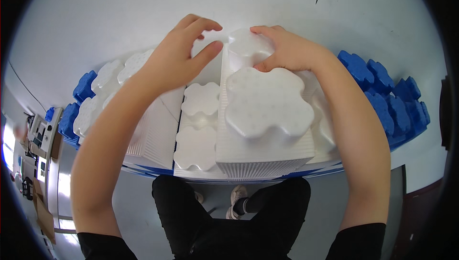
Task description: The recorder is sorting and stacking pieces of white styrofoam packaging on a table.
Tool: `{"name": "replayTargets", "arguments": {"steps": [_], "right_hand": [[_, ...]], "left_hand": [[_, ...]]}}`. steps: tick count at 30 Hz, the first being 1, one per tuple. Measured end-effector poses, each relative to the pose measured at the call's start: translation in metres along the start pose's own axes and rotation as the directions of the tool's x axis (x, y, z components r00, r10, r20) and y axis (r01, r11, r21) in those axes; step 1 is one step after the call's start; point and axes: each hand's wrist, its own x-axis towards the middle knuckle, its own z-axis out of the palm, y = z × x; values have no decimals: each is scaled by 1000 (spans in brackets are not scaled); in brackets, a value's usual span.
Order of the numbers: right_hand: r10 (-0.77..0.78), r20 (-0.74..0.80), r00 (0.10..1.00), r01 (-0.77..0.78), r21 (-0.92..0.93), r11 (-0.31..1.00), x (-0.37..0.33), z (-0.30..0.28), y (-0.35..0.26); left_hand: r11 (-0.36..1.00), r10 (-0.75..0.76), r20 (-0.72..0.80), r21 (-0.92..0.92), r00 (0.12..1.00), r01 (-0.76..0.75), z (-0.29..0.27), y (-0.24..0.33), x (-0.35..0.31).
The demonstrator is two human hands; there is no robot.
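Apparently for a steady grip, the far white block (245, 41) is spanned by the R hand (291, 49), thumb nr side, behind the nr white block (267, 102); the L hand (184, 52) is held open w/ fingers parted, apparently empty.

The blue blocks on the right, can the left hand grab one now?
Probably not easily: the right arm and white blocks lie between the left hand and those blue blocks.
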Motion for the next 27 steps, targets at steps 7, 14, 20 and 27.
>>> {"name": "replayTargets", "arguments": {"steps": [7,14,20,27], "right_hand": [[-33,-3,999,33,3,999,2,6,5],[-101,-58,993,103,35,994,6,12,16],[-31,-30,999,32,52,998,-3,6,4],[-165,-96,982,165,-5,986,-7,9,5]], "left_hand": [[980,181,72,66,981,-186,39,-40,21],[799,493,270,-518,827,-306,17,12,3],[774,553,248,-507,796,-380,24,20,-12],[815,571,248,-284,783,-505,25,24,-30]]}}
